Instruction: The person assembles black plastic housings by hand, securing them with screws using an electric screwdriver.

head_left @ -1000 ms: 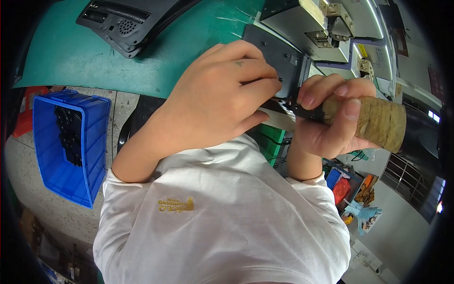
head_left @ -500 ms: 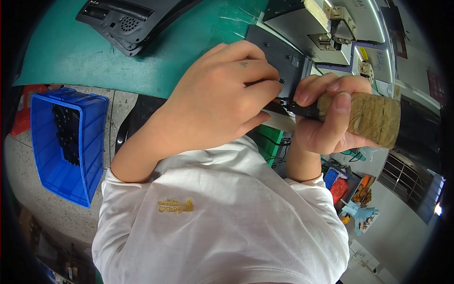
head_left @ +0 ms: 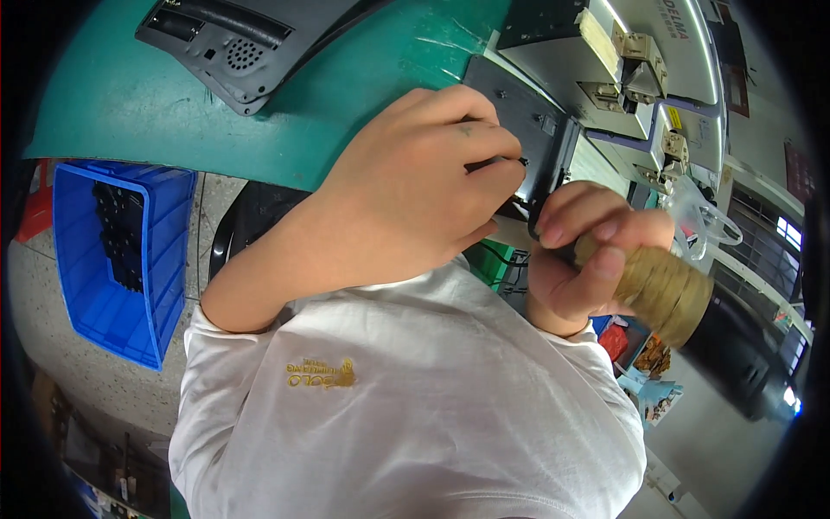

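My right hand [head_left: 577, 251] is wrapped round an electric screwdriver [head_left: 664, 294], its black body bound with tan tape. The tool's thin front end points left toward my other hand. My left hand [head_left: 419, 177] is closed beside that tip, its fingers curled and pressed together. Whatever sits between those fingers is hidden. Just beyond both hands lies a flat dark plastic panel [head_left: 519, 97] with small fittings on it. My left fingers overlap its near edge, but I cannot tell whether they touch it.
A black plastic housing [head_left: 294, 65] with speaker holes lies on the green tabletop [head_left: 112, 121] at far left. On the floor at left stands a blue crate [head_left: 164, 294] holding black parts [head_left: 119, 238]. Metal-fitted boxes [head_left: 683, 82] stand far right, near a clear plastic bag [head_left: 702, 221].
My right hand has tilted the electric screwdriver, its rear end dropping toward the lower right, and more of its black body shows. My left hand stays closed in nearly the same place.
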Tool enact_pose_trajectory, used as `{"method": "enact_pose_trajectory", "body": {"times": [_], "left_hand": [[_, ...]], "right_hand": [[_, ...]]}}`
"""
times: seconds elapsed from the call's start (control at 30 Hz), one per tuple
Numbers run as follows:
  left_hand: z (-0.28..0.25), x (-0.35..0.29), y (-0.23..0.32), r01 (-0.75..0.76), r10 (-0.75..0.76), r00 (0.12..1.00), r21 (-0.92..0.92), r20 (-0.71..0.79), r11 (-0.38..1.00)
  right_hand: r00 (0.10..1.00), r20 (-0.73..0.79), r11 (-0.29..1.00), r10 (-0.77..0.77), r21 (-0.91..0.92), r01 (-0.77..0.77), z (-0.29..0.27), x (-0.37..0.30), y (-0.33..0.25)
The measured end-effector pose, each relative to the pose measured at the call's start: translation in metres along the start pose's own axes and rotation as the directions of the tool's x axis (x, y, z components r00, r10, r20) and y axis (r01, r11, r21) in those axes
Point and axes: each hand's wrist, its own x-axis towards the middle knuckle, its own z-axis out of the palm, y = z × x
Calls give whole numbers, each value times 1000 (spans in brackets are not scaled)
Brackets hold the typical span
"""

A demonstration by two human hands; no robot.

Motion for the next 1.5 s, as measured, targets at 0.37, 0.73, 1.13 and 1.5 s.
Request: {"method": "enact_pose_trajectory", "body": {"times": [0.37, 0.73, 1.13, 1.5], "left_hand": [[7, 7, 1, 78, -78, 997, 42, 1, 996], [7, 4, 0, 85, -86, 996, 136, -1, 987], [2, 4, 0, 43, -47, 997, 62, 53, 997], [-8, -13, 18, -392, 282, 915, 473, 287, 789]], "right_hand": [[993, 114, 1000, -2, 15, 0, -11, 3, 10], [997, -80, 994, -13, -113, 4, 16, 14, 10], [724, -587, 921, -363, -345, 182, -2, -7, -46], [471, -776, 730, -419, -597, -334, -129, -95, -13]]}}
